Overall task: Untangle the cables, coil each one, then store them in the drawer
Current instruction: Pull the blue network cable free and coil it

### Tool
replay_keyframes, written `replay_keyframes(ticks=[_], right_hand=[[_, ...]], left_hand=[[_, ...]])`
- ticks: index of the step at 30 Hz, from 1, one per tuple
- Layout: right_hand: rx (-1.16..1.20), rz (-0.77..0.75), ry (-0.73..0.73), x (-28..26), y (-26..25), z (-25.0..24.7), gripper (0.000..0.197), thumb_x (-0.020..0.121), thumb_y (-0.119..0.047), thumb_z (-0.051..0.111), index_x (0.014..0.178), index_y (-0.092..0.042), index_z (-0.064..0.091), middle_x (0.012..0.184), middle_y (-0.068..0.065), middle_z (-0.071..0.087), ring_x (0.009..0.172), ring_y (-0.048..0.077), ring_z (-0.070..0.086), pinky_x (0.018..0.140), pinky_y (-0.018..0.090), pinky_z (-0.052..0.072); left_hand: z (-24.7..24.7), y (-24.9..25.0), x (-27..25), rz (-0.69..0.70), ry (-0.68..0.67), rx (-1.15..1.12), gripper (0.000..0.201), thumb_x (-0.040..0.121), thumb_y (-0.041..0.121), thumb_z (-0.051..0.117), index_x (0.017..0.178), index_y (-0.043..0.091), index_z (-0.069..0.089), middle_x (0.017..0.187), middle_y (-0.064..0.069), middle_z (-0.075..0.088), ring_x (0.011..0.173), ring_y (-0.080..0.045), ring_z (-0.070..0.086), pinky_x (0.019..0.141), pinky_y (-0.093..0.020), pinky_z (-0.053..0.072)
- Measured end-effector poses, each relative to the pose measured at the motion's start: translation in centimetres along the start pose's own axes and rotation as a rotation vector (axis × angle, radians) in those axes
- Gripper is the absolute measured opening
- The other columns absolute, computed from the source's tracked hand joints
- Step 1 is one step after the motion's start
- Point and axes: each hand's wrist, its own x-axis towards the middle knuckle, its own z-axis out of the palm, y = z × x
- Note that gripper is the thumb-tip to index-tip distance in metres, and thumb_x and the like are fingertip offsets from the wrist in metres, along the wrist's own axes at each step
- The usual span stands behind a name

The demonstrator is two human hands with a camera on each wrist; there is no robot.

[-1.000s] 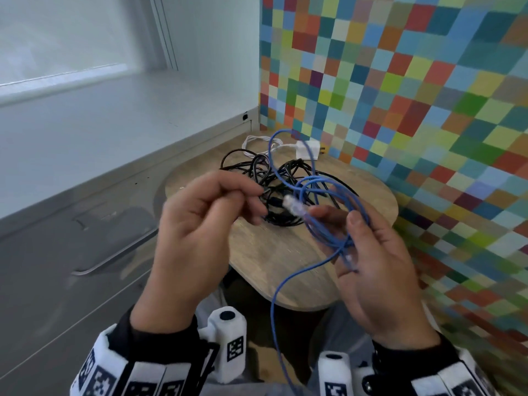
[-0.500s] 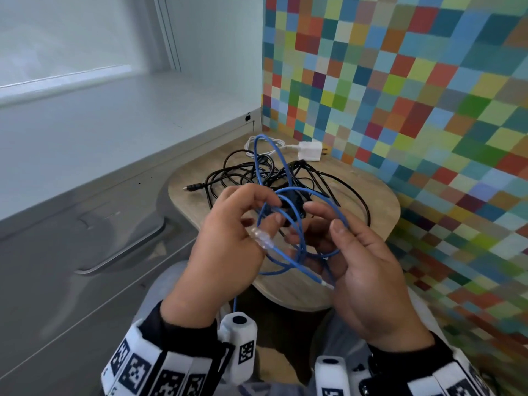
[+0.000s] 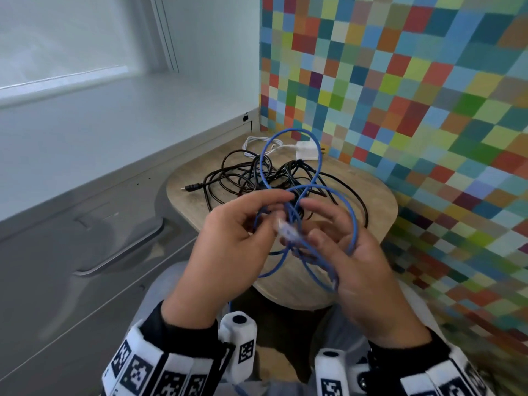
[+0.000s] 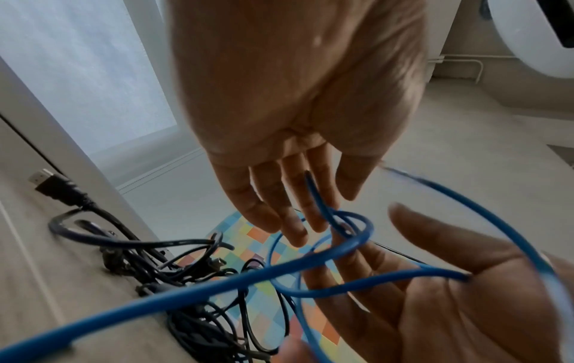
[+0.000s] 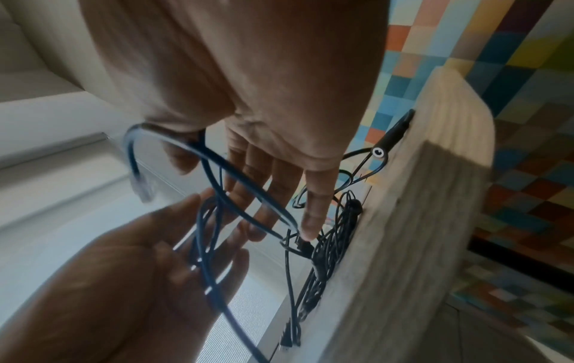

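1. The blue cable (image 3: 353,221) is up off the counter (image 3: 368,201), held in loose loops between the person's two hands above the counter's near edge, with one tall loop rising toward the far edge. Its clear plug (image 3: 287,228) sits between the hands.

2. The left hand (image 3: 228,250) has its fingers (image 4: 279,208) only lightly bent, the blue strand running against the fingertips. It looks more like guiding than a firm grip, though the thumb side is blurred.

3. The right hand (image 3: 360,270) carries the loops draped across its palm and over its fingers (image 5: 279,186), which are mostly straight. I would call that hand spread, supporting rather than clenching.

4. Judging by this, the blue cable is mostly freed from the heap but not yet a tidy coil: the loops are uneven and cross one another, and a tail hangs down below the counter's near edge.

5. The black cables (image 3: 245,175) lie tangled in the middle of the counter, one plug (image 3: 193,187) pointing to the left edge.

6. The white charger (image 3: 307,151) and its cord (image 3: 253,141) lie at the far edge.

7. The drawer (image 3: 85,224) to the left appears closed, so nothing is stored yet. Most of the task is ahead.
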Motion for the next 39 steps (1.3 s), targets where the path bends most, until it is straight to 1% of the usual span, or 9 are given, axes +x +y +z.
replay_keyframes(ticks=[7,11,18,22,25,28,33,37,39], right_hand=[[-0.003,0.036,0.153,0.1,-0.2,0.2,0.03,0.109,-0.026,0.044,0.107,-0.021,0.073,0.087,0.019,0.076,0.09,0.037,0.074,0.093,0.055,0.056],[0.062,0.0,0.227,0.4,-0.1,-0.5,0.027,0.105,-0.021,0.048,0.103,-0.016,0.074,0.085,0.021,0.075,0.087,0.036,0.074,0.088,0.048,0.057],[0.161,-0.023,0.342,0.9,-0.9,-2.0,0.014,0.093,-0.019,0.063,0.102,-0.021,0.073,0.074,0.011,0.068,0.065,0.03,0.069,0.075,0.045,0.06],[0.1,0.026,0.145,0.4,-1.6,-1.9,0.053,0.075,-0.035,0.081,0.126,-0.03,0.067,0.098,0.013,0.074,0.076,0.035,0.073,0.082,0.044,0.062],[-0.048,0.049,-0.018,0.0,-1.5,-0.9,0.087,0.075,-0.024,0.088,0.147,-0.048,0.045,0.132,-0.001,0.067,0.1,0.032,0.075,0.088,0.04,0.062],[-0.117,0.068,-0.088,0.1,-1.4,0.7,0.1,0.07,-0.018,0.091,0.148,-0.053,0.041,0.133,-0.013,0.065,0.103,0.025,0.076,0.087,0.037,0.062],[-0.175,0.045,0.03,0.5,-1.4,1.8,0.065,0.078,-0.01,0.087,0.132,-0.035,0.059,0.095,0.004,0.078,0.093,0.021,0.077,0.091,0.048,0.061],[-0.074,0.003,0.188,1.0,-1.6,1.7,0.017,0.091,-0.006,0.075,0.105,-0.015,0.067,0.079,0.016,0.074,0.076,0.03,0.077,0.078,0.051,0.065],[-0.012,0.003,0.246,1.0,-1.6,1.3,0.008,0.096,-0.004,0.068,0.101,-0.011,0.067,0.078,0.015,0.074,0.072,0.03,0.077,0.073,0.048,0.065]], left_hand=[[-0.1,-0.1,0.1,-0.045,0.104,-0.086,0.015,0.08,0.006,0.084,0.081,0.02,0.077,0.075,-0.001,0.075,0.067,-0.009,0.067,0.067,-0.025,0.056],[-0.8,-0.4,0.4,-0.062,0.254,-0.168,0.031,0.083,-0.012,0.073,0.08,0.018,0.067,0.081,-0.007,0.07,0.074,-0.023,0.077,0.072,-0.041,0.06],[-1.8,-1.0,0.7,-0.056,0.315,-0.16,0.045,0.086,-0.013,0.065,0.073,0.03,0.066,0.077,0.005,0.067,0.066,-0.018,0.07,0.066,-0.033,0.054],[-1.5,-1.3,0.7,-0.017,0.285,-0.206,0.026,0.09,-0.008,0.069,0.085,0.017,0.068,0.081,-0.005,0.072,0.078,-0.021,0.076,0.078,-0.033,0.059],[-0.9,-1.2,0.5,0.018,0.172,-0.205,0.024,0.09,-0.009,0.07,0.089,0.015,0.069,0.086,-0.003,0.074,0.084,-0.024,0.077,0.079,-0.036,0.059],[-0.3,-0.8,0.2,0.051,0.034,-0.145,0.026,0.091,-0.005,0.07,0.095,0.02,0.074,0.091,-0.001,0.077,0.09,-0.023,0.077,0.082,-0.038,0.061],[-1.0,0.3,-0.2,0.017,-0.135,-0.211,0.041,0.097,-0.011,0.054,0.115,0.019,0.076,0.107,-0.003,0.079,0.108,-0.016,0.073,0.091,-0.024,0.055],[-0.8,-0.2,-0.2,-0.011,-0.248,-0.229,0.036,0.092,0.021,0.055,0.119,0.032,0.077,0.104,-0.038,0.068,0.102,-0.049,0.068,0.096,-0.041,0.042],[-0.4,-0.2,-0.2,0.024,-0.185,-0.226,0.031,0.094,0.018,0.06,0.121,0.026,0.075,0.104,-0.018,0.077,0.104,-0.036,0.072,0.096,-0.032,0.05]])
